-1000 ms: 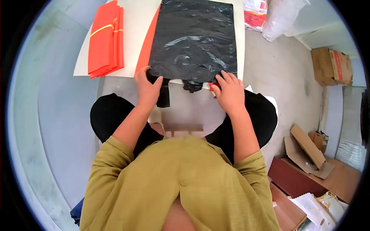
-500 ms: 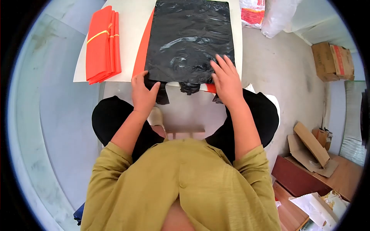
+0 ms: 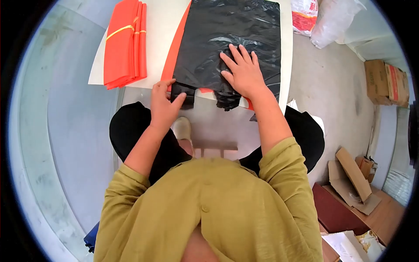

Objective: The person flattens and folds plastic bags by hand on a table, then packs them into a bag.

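Note:
A black plastic bag [image 3: 227, 26] lies flat on the pale table [image 3: 159, 26], its handle strips and a crumpled middle part hanging over the near edge. Part of an orange sheet [image 3: 174, 50] shows beneath its left side. My left hand [image 3: 163, 102] is at the bag's lower left corner, thumb and fingers apart around the black strip. My right hand [image 3: 244, 74] lies spread on the lower middle of the bag, fingers pointing up and left. To the left is a stack of folded orange bags [image 3: 124, 48] with yellow bands.
White sacks [image 3: 304, 15] stand beyond the table's right side. A cardboard box [image 3: 386, 83] is on the floor at the right. Opened cardboard [image 3: 349, 179] rests on a brown wooden surface [image 3: 393, 209] at lower right. My knees are under the near edge.
My right hand has moved left and up from the bag's lower right corner onto its lower middle, fingers spread. My left hand stays at the lower left corner. The view has shifted slightly.

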{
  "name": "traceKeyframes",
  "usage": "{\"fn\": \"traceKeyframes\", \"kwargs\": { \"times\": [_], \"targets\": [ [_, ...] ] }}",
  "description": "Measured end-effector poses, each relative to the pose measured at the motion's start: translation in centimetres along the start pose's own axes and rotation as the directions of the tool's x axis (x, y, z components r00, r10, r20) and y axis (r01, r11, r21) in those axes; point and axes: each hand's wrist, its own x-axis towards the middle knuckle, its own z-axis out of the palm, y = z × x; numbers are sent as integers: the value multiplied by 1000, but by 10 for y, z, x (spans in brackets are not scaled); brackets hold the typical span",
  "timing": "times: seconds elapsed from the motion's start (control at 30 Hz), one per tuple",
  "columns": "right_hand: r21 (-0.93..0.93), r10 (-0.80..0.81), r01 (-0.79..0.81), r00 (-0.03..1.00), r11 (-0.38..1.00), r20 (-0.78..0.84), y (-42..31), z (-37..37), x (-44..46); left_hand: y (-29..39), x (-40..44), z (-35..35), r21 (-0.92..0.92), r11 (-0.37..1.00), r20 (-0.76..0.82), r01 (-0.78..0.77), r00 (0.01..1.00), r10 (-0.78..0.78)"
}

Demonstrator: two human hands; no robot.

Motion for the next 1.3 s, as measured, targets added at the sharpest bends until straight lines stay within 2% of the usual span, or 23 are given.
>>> {"fn": "traceKeyframes", "kwargs": {
  "times": [0.13, 0.17, 0.27, 0.3, 0.4, 0.5, 0.6, 0.7, 0.77, 0.87, 0.9, 0.93, 1.0, 1.07, 1.17, 1.3],
  "targets": [
    [-3, 11, -11, 999, 1000, 42, 2, 3, 4, -13, -11, 5, 130, 984, 26, -123, 992, 120],
    [54, -7, 14, 992, 998, -128, 0, 3, 3, -17, -11, 6, 150, 978, 21, -146, 989, 144],
    [371, 15, 89, 964, 924, -267, 1, -14, -14, -19, -13, 6, 150, 971, 12, -187, 982, 188],
    [416, 72, 47, 961, 908, -265, -11, -32, -27, -17, -14, 5, 141, 970, 9, -198, 980, 198],
    [503, 9, 64, 990, 862, -141, -18, -31, -71, 1, -21, 5, 226, 961, -10, -158, 986, 164],
    [432, 13, 69, 983, 899, -184, -20, -25, -90, 20, -21, 15, 388, 766, 64, -513, 844, 533],
    [405, 35, 37, 985, 914, -168, -21, -25, -84, 37, -2, 37, 320, 615, 225, -721, 688, 690],
    [443, 58, -1, 992, 896, -115, -22, -30, -69, 45, 20, 57, 282, 604, 252, -745, 665, 703],
    [539, 122, -39, 985, 842, -119, -17, -23, -65, 42, 37, 65, 218, 713, 266, -666, 743, 613],
    [703, 404, -236, 911, 671, -80, -19, -33, -65, 45, 52, 67, 161, 854, 297, -495, 849, 437],
    [748, 457, -314, 889, 585, 17, -16, -38, -68, 50, 56, 65, 150, 891, 306, -428, 877, 370],
    [717, 379, -234, 924, 657, -45, -12, -37, -74, 53, 61, 64, 140, 923, 316, -358, 900, 301],
    [632, 207, -62, 966, 772, -158, -8, -36, -85, 54, 67, 64, 120, 938, 351, -325, 898, 266],
    [471, 75, -17, 992, 882, -105, -17, -42, -94, 57, 71, 63, 114, 953, 395, -282, 893, 217],
    [256, -11, 28, 997, 966, -70, -33, -38, -99, 53, 72, 66, 84, 963, 376, -256, 903, 207],
    [296, 14, 53, 975, 954, -221, -31, -19, -98, 66, 80, 54, 74, 991, 478, -115, 876, 66]
  ]
}}
